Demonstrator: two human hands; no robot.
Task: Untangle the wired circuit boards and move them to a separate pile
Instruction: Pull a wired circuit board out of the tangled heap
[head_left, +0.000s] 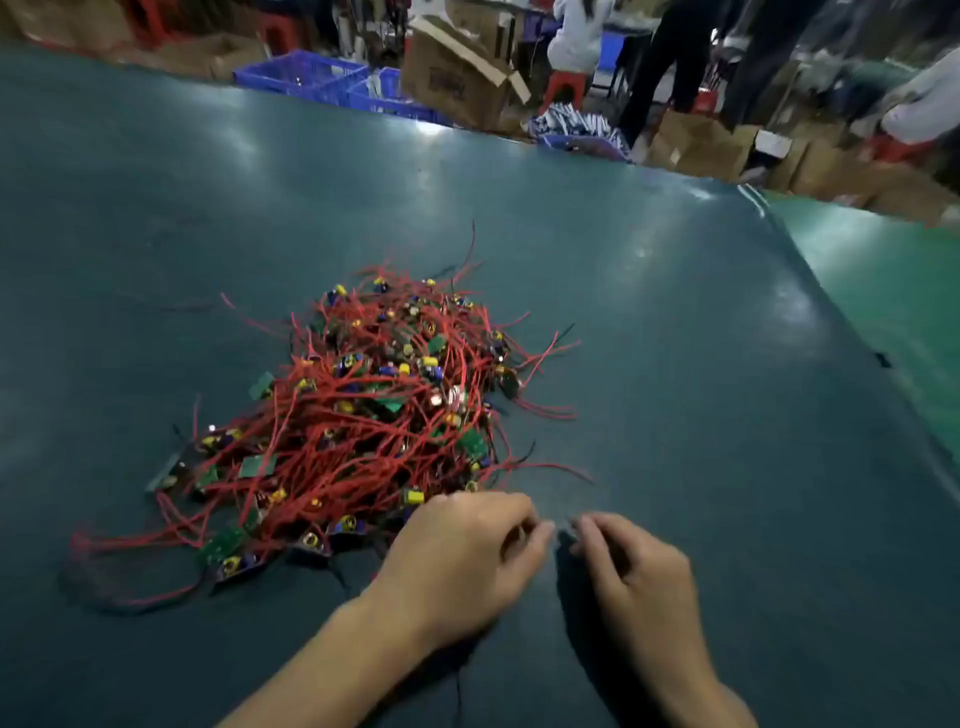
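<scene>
Both bare hands, left hand (457, 553) and right hand (636, 571), curl fingertip to fingertip on the dark green table (675, 364), any pinched wire indiscernible, beside the red-wired tangle of green circuit boards (374, 410).

- Beyond your dark teal counter (675, 312) sit blue crates (311, 78).
- An open cardboard box (452, 73) stands beside them.
- A red stool (563, 88) is farther right.
</scene>
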